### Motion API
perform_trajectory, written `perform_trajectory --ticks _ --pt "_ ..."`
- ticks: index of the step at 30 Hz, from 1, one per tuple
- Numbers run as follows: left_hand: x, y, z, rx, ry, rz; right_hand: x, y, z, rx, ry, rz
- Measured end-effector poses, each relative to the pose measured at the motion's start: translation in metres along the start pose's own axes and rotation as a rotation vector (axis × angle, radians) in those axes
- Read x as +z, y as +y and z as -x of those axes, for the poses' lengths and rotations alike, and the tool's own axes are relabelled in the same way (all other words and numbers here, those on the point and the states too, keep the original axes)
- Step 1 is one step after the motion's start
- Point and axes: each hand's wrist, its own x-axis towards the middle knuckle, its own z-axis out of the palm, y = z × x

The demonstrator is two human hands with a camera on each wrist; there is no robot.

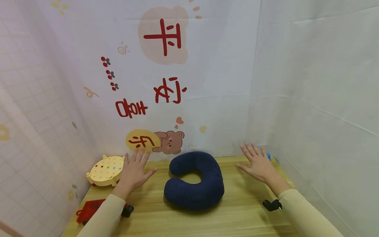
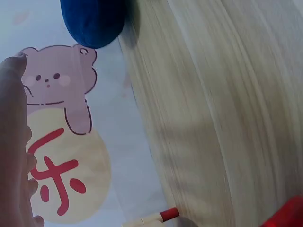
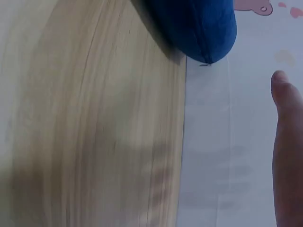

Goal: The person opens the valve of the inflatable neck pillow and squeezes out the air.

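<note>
A navy blue U-shaped neck pillow (image 1: 207, 184) lies on the wooden table with its opening facing left. My left hand (image 1: 135, 171) is held over the table to the left of the pillow, fingers spread and straight, holding nothing. To the pillow's right, my right hand (image 1: 258, 164) is likewise spread with the palm down and nothing in it. Both hands are apart from the pillow. In the left wrist view part of the pillow (image 2: 94, 21) shows at the top, and the right wrist view has its rounded edge (image 3: 203, 30) at the top too.
A yellow dotted toy board on short legs (image 1: 105, 171) stands at the back left, partly behind the left hand. A red item (image 1: 91, 210) lies nearer, partly under the left sleeve. Something small and blue (image 1: 268, 156) sits at the back right corner. White printed cloth (image 1: 219, 98) hangs behind.
</note>
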Motion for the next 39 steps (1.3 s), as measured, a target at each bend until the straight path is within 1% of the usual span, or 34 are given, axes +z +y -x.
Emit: perform_trajectory --ticks 3,10,13,15,18,20,22,26,29,31,35,39 --pt "0.000 0.007 0.001 0.012 0.019 0.017 0.000 -0.006 0.001 -0.032 0.007 -0.040" --pt "0.006 0.029 0.006 0.084 0.047 0.082 0.008 -0.026 0.004 -0.118 0.013 -0.091" --pt "0.009 0.037 0.008 0.107 0.059 0.088 0.011 -0.034 0.005 -0.145 0.028 -0.103" --pt "0.011 0.040 0.009 0.122 0.057 0.085 0.011 -0.040 0.005 -0.161 0.022 -0.123" --pt "0.013 0.044 0.011 0.141 0.030 0.104 0.010 -0.049 0.005 -0.190 0.017 -0.165" --pt "0.014 0.047 0.012 0.159 0.006 0.139 0.011 -0.055 0.006 -0.214 0.014 -0.203" --pt "0.018 0.050 0.014 0.191 -0.008 0.181 0.015 -0.061 0.008 -0.250 0.033 -0.231" --pt "0.024 0.057 0.021 0.311 -0.030 0.292 0.022 -0.076 0.013 -0.346 0.066 -0.277" --pt "0.028 0.064 0.026 0.397 -0.061 0.367 0.024 -0.089 0.016 -0.413 0.051 -0.326" --pt "0.030 0.069 0.028 0.430 -0.090 0.389 0.026 -0.097 0.018 -0.443 0.025 -0.354" --pt "0.034 0.079 0.029 0.451 -0.151 0.408 0.032 -0.110 0.019 -0.487 -0.015 -0.374" --pt "0.038 0.087 0.029 0.458 -0.188 0.414 0.037 -0.118 0.020 -0.509 -0.052 -0.373"
